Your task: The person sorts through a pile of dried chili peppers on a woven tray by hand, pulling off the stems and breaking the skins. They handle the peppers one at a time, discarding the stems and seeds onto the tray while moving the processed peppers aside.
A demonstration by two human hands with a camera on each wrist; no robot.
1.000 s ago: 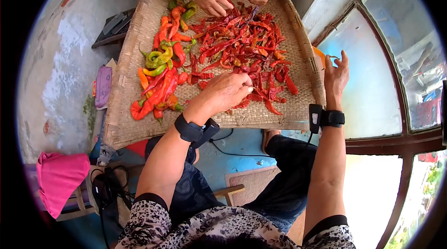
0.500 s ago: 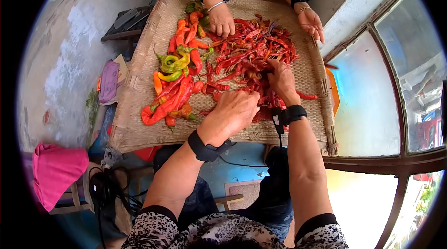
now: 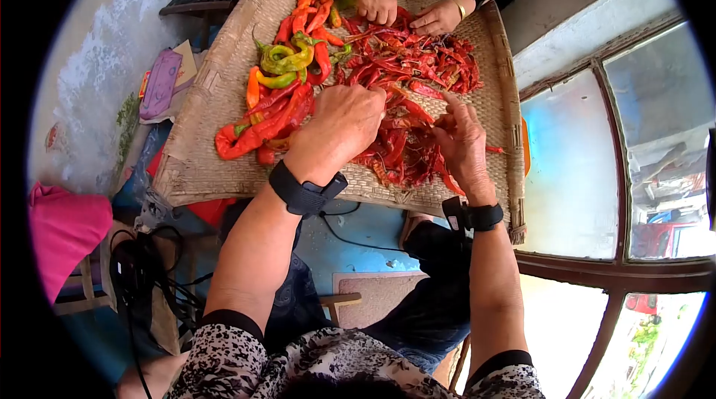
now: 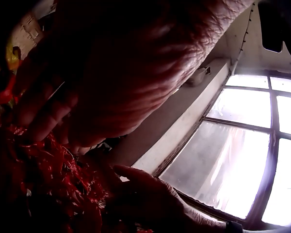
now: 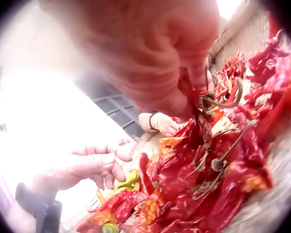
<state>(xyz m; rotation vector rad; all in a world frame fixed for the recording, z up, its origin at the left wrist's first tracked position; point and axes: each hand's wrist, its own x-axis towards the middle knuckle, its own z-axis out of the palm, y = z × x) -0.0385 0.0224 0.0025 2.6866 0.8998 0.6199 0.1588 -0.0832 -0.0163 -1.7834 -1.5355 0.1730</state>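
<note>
A shallow woven tray (image 3: 186, 164) tilts across the middle of the view, crowded from several sides. At its far edge a second person's hand with a pale bangle (image 3: 377, 2) and another hand (image 3: 438, 19) reach in over the pile. Down the left half lie fresh red peppers (image 3: 276, 127) and twisted green peppers (image 3: 287, 60), close beside the work. A frosted window (image 3: 574, 168) stands along the right, with something orange (image 3: 526, 147) showing just past the rim. To the left are a purple pouch (image 3: 162, 84), a pink cloth (image 3: 67, 231) and a black adapter (image 3: 133, 268) with looped cables.

The dried red peppers (image 3: 399, 153) fill the centre and right of the tray: wrinkled, thin-skinned and deep red, some with orange patches and stiff brown stems. The right hand (image 3: 464, 142) pinches one dried pepper (image 5: 185, 83) between thumb and fingers. The left hand (image 3: 339, 119) hangs bent-fingered over the pile and hides part of it; whether it grasps anything cannot be told.
</note>
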